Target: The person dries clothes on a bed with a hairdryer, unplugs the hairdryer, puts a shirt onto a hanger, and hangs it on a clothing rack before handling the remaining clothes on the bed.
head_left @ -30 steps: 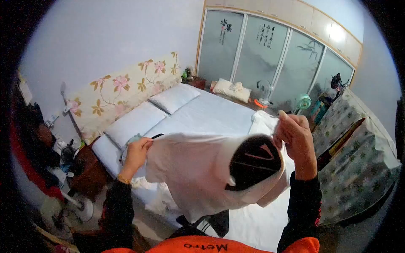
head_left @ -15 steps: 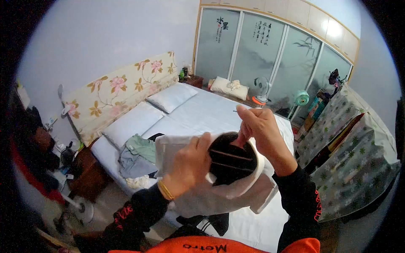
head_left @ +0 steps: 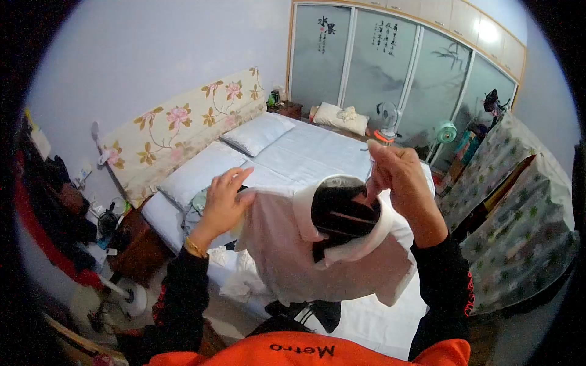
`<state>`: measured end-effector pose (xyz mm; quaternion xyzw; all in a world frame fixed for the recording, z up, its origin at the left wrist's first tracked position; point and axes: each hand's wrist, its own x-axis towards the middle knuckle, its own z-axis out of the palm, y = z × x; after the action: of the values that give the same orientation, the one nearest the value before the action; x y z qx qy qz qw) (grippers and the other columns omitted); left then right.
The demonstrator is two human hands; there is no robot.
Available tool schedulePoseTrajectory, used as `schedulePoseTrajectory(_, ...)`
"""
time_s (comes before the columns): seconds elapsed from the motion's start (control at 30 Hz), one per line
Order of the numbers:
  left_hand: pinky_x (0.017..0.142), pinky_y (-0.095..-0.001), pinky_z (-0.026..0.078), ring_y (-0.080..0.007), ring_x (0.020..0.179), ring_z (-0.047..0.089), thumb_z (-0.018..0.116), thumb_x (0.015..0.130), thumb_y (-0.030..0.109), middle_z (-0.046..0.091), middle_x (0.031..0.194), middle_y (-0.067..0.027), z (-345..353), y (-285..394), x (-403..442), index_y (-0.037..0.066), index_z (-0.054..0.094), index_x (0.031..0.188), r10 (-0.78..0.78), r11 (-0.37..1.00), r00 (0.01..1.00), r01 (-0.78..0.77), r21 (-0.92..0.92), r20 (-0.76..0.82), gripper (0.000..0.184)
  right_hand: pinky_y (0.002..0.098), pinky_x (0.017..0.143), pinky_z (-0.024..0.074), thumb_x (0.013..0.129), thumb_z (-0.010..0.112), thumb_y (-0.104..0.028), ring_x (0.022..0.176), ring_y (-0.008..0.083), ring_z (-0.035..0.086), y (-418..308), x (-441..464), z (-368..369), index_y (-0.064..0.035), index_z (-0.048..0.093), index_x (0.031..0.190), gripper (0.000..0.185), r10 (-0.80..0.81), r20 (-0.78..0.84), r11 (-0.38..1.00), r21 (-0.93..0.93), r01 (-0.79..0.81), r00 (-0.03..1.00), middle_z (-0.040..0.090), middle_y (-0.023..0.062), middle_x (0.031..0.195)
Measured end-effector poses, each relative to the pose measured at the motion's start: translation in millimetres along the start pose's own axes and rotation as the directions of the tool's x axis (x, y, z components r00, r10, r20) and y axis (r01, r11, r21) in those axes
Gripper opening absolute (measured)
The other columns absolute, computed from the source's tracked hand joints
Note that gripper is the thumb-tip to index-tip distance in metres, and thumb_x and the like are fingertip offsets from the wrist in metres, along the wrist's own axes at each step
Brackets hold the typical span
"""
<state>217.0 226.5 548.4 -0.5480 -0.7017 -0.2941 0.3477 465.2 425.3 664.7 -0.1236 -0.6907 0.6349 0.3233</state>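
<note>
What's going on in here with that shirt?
A person's right hand is holding up a white collared shirt by what looks like a hanger in its collar. The left hand is open by the shirt's shoulder; I can't tell if it's touching. Behind the shirt is a bed with pillows on it.

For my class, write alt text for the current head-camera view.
A person's right hand holds up a white collared shirt at its neck opening; their open left hand is at one shoulder. Beyond are a bed with pale pillows and a floral headboard.
</note>
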Motion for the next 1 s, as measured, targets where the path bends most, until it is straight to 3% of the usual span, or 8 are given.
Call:
schedulePoseTrajectory(0.1,0.077,-0.0322,0.048,-0.0247,0.083,0.063,0.06,0.087,0.015,0.067,0.093,-0.013,3.1,-21.7,-17.5,0.006,0.059,0.118,-0.214,0.807,0.75,0.497,-0.318,0.626,0.032,0.0317,0.035,0.0458,0.091,0.058,-0.034,0.038,0.0149,0.05,-20.3,-1.6,-1.2,-0.009,0.046,0.055,0.046,-0.047,-0.034,0.998,0.031,0.048,0.998,0.038,0.0003,0.047)
schedulePoseTrajectory(0.17,0.075,-0.0298,0.048,-0.0205,0.082,0.063,0.056,0.088,0.01,0.067,0.092,-0.0124,7.0,-37.5,-25.4,0.005,0.062,0.113,-0.285,0.743,0.671,0.606,-0.284,0.685,0.026,0.0295,0.033,0.0432,0.09,0.059,-0.034,0.037,0.0146,0.049,-34.2,-3.4,-12.6,-0.0094,0.045,0.054,0.046,-0.172,-0.096,0.985,-0.04,0.169,0.98,0.037,0.0006,0.046)
schedulePoseTrajectory(0.27,0.075,-0.029,0.048,-0.0178,0.081,0.063,0.054,0.087,0.007,0.067,0.091,-0.0125,5.1,-47.5,-37.1,0.001,0.062,0.11,-0.367,0.432,0.759,0.651,-0.625,0.537,0.024,0.0284,0.034,0.0425,0.09,0.059,-0.032,0.036,0.0148,0.047,-36.2,-2.8,-18.4,-0.0097,0.044,0.054,0.045,-0.184,-0.182,0.982,-0.078,0.173,0.966,0.037,0.0009,0.046)
schedulePoseTrajectory(0.4,0.082,-0.0359,0.047,-0.0323,0.085,0.059,0.063,0.079,0.001,0.062,0.097,-0.0143,25.1,-24.2,-35.6,0.002,0.06,0.108,-0.083,0.981,0.996,0.087,-0.172,0.03,0.03,0.0311,0.04,0.0468,0.09,0.059,-0.035,0.047,0.0201,0.058,-10.0,10.7,-10.7,-0.0083,0.045,0.055,0.046,0.014,-0.114,0.999,-0.045,-0.02,0.993,0.043,0.0037,0.052)
schedulePoseTrajectory(0.5,0.08,-0.0327,0.046,-0.0254,0.083,0.057,0.063,0.081,0.001,0.06,0.095,-0.0113,-4.9,31.4,-19.8,0.004,0.057,0.114,-0.425,0.904,0.858,0.384,-0.188,-0.289,0.034,0.0349,0.044,0.0527,0.09,0.058,-0.032,0.049,0.0211,0.06,-12.2,12.5,2.3,-0.0067,0.044,0.059,0.043,0.058,-0.147,0.998,0.033,-0.054,0.987,0.044,0.0049,0.055)
schedulePoseTrajectory(0.63,0.067,-0.0375,0.048,-0.0265,0.078,0.06,0.075,0.073,0.02,0.059,0.09,-0.0116,5.3,129.1,-45.1,0.004,0.059,0.105,0.071,0.905,0.987,-0.125,-0.407,-0.146,0.039,0.0379,0.041,0.0516,0.088,0.059,-0.025,0.044,0.023,0.056,-11.2,26.8,20.1,0.0008,0.053,0.07,0.031,0.022,-0.187,0.998,0.065,-0.01,0.982,0.048,0.0088,0.057)
schedulePoseTrajectory(0.8,0.069,-0.0386,0.05,-0.0286,0.082,0.061,0.072,0.076,0.019,0.062,0.09,-0.0136,63.9,180.2,-46.5,0.007,0.062,0.103,0.045,0.892,0.949,0.103,-0.44,0.313,0.031,0.0375,0.039,0.0508,0.088,0.06,-0.024,0.044,0.0232,0.056,-10.5,27.6,38.4,0.0021,0.054,0.072,0.031,0.015,-0.162,0.997,0.083,-0.002,0.987,0.048,0.009,0.055)
schedulePoseTrajectory(1.0,0.069,-0.0377,0.048,-0.0285,0.083,0.058,0.058,0.082,0.008,0.062,0.091,-0.0109,45.1,138.4,-72.5,0.008,0.061,0.107,-0.183,0.879,0.982,0.139,-0.456,-0.054,0.025,0.0359,0.043,0.0536,0.089,0.059,-0.028,0.048,0.0219,0.058,-1.0,27.1,16.3,-0.0071,0.043,0.058,0.04,0.043,-0.22,0.995,0.095,-0.022,0.975,0.044,0.0053,0.057)
